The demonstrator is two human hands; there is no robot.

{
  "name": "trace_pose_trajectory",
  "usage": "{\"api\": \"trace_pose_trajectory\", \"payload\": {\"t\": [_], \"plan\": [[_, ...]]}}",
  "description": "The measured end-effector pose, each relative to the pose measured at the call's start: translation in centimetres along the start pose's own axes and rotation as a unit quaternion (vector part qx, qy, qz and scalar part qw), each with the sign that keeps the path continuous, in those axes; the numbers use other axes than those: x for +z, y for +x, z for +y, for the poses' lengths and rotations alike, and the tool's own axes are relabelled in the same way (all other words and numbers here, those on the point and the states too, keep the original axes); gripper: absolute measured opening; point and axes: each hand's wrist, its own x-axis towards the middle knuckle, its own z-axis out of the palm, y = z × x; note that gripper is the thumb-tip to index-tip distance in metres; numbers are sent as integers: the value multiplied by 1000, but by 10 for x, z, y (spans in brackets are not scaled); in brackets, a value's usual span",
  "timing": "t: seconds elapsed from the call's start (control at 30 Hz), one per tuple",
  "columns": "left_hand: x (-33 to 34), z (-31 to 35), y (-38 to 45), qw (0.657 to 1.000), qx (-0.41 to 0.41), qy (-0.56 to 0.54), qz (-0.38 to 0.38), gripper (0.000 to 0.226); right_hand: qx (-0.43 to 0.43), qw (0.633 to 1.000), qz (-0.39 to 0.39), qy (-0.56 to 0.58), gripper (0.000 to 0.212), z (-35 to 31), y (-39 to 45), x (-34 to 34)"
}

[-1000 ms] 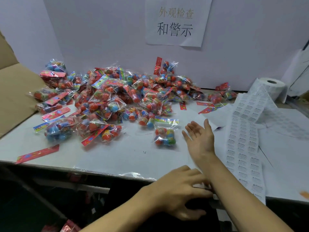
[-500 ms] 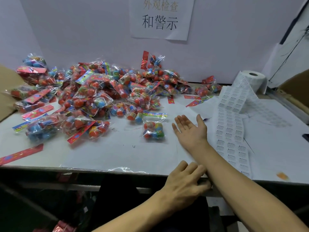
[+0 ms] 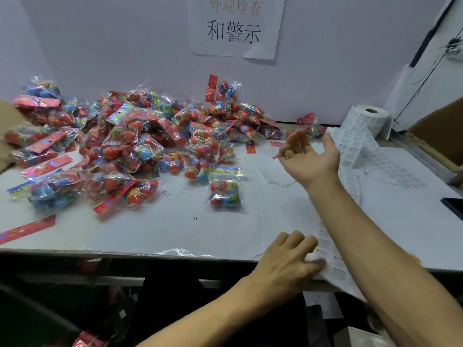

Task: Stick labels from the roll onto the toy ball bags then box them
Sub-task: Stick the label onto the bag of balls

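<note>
A big pile of clear toy ball bags [image 3: 140, 139] with red and blue balls covers the left and back of the white table [image 3: 155, 231]. One bag [image 3: 224, 194] lies apart in the middle. The label roll [image 3: 371, 118] stands at the back right. Its label strip [image 3: 352, 149] runs forward to the table's front edge. My right hand [image 3: 309, 157] is lifted above the table beside the strip, fingers loosely curled, holding nothing. My left hand [image 3: 288, 261] rests at the front edge with its fingertips on the strip's near end.
Cardboard boxes stand at the far left [image 3: 7, 136] and far right [image 3: 438, 136]. A paper sign [image 3: 236, 26] hangs on the back wall. A loose red header card [image 3: 27, 229] lies front left. A dark flat object [image 3: 454, 206] sits at the right edge.
My right hand has lifted off the table, moved back toward the label strip and curled its fingers. My left hand has slid up onto the table edge at the strip's end.
</note>
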Motion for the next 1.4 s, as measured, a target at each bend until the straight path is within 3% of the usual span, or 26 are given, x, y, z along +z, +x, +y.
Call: {"api": "trace_pose_trajectory", "payload": {"t": [0.07, 0.13, 0.17, 0.27, 0.33, 0.4, 0.43, 0.47, 0.5, 0.57, 0.6, 0.63, 0.77, 0.87, 0.93, 1.03, 1.13, 1.4], "plan": [[-9, -10, 2, 993, -64, -101, 12, 13, -3, 997, -26, -73, 43, -9, -7, 8], [-25, -29, 2, 944, -192, -269, 2, 22, -10, 969, -35, -243, 40, -15, -16, 6], [-35, -42, 1, 912, -250, -326, 8, 25, -30, 931, -41, -361, 37, -16, -21, 0], [-60, -78, -3, 823, -359, -439, 29, 31, -77, 758, -100, -639, 20, -11, -34, -32], [-69, -89, -5, 737, -404, -542, 33, 36, -44, 675, -139, -724, 22, -4, -42, -54], [-70, -91, -7, 628, -452, -632, 42, 43, -33, 596, -157, -787, 26, 3, -47, -73], [-70, -89, -8, 578, -471, -665, 45, 43, -39, 571, -160, -804, 27, 6, -49, -80], [-69, -87, -10, 559, -479, -675, 43, 40, -48, 560, -161, -811, 27, 10, -50, -87], [-68, -85, -11, 571, -478, -667, 40, 31, -57, 561, -157, -811, 26, 12, -52, -92], [-65, -82, -18, 662, -452, -599, 12, 13, -81, 566, -143, -808, 26, 13, -56, -100], [-63, -82, -21, 702, -438, -562, -14, 23, -98, 559, -136, -812, 26, 13, -56, -103], [-62, -83, -22, 722, -433, -539, -32, 37, -116, 549, -128, -818, 28, 13, -56, -105], [-63, -85, -20, 687, -454, -567, 1, 63, -182, 514, -90, -833, 38, 15, -54, -109], [-61, -86, -21, 690, -450, -567, -19, 47, -264, 501, -44, -823, 26, 18, -59, -106], [-61, -85, -20, 711, -443, -545, -25, 25, -301, 524, -39, -796, 13, 19, -68, -101], [-61, -83, -22, 731, -437, -524, -18, 19, -245, 590, -90, -764, 17, 19, -89, -90], [-64, -84, -25, 729, -410, -548, -18, 15, -210, 565, -140, -785, 16, 25, -105, -88], [-64, -85, -26, 733, -390, -556, -38, 28, -236, 546, -114, -795, 15, 33, -113, -98]]}}
